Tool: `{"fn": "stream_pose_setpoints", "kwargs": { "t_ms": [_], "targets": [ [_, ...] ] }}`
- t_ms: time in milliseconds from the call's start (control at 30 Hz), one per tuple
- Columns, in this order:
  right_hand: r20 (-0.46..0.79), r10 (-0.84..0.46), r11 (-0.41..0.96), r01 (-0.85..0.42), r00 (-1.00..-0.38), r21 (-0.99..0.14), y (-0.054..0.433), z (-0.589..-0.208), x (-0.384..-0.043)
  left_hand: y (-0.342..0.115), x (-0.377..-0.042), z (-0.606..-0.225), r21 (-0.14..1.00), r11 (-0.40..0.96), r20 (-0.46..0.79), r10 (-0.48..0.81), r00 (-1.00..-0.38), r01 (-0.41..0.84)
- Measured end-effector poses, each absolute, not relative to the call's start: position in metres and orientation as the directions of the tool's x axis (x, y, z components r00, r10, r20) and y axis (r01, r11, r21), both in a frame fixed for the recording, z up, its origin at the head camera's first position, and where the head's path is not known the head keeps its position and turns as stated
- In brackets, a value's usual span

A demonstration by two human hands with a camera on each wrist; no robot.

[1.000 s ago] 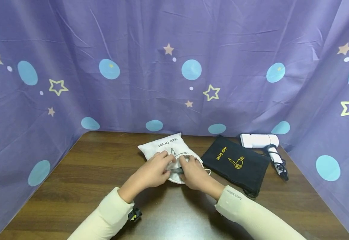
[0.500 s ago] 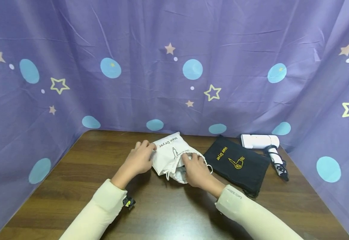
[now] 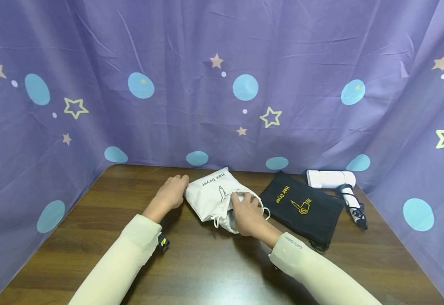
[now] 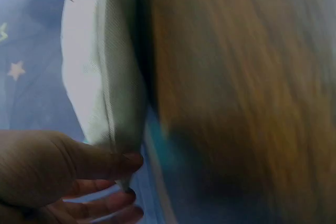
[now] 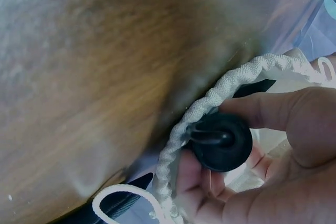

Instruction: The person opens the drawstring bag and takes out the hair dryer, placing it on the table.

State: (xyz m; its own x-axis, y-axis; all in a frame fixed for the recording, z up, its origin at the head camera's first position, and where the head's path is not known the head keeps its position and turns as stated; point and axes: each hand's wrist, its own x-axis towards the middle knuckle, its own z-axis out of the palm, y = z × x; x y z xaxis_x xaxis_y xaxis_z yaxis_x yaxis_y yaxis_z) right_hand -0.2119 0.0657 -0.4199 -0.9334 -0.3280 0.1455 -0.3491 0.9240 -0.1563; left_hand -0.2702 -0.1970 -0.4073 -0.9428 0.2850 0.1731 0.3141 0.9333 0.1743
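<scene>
A white drawstring bag point(image 3: 206, 197) printed "Hair Dryer" lies on the table, its gathered mouth facing the person. At its left corner my left hand point(image 3: 169, 191) pinches the cloth; the left wrist view shows the thumb point(image 4: 105, 163) on one side of the corner and fingers on the other. My right hand point(image 3: 249, 215) reaches into the mouth. There, in the right wrist view, thumb and fingers grip a black round end point(image 5: 223, 150) with a thick cord loop, like the base of a hair dryer's handle. The bag hides the rest of it.
A flat black "Hair Dryer" bag point(image 3: 321, 212) lies right of the white one. Beyond it, near the table's right edge, is a white hair dryer point(image 3: 328, 179) with its black cord wound round the handle. A purple curtain point(image 3: 168, 127) surrounds the table point(image 3: 73, 245).
My left hand has left the bag's mouth, moved left and away from the person, and taken hold of the bag's left corner. The right hand has stayed in the mouth.
</scene>
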Motion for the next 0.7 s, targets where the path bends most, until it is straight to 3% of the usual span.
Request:
{"fn": "stream_pose_setpoints", "kwargs": {
  "t_ms": [267, 700],
  "targets": [
    [0.124, -0.304, 0.934, -0.321, -0.945, -0.156, 0.065, -0.421, -0.214, -0.204, -0.28, -0.409, 0.163, 0.922, 0.243, 0.308, -0.92, 0.352],
    [0.1, -0.369, 0.89, -0.383, -0.924, -0.249, 0.074, -0.418, -0.209, -0.224, -0.28, -0.403, 0.228, 0.955, 0.275, 0.124, -0.953, 0.19]
  ]
}}
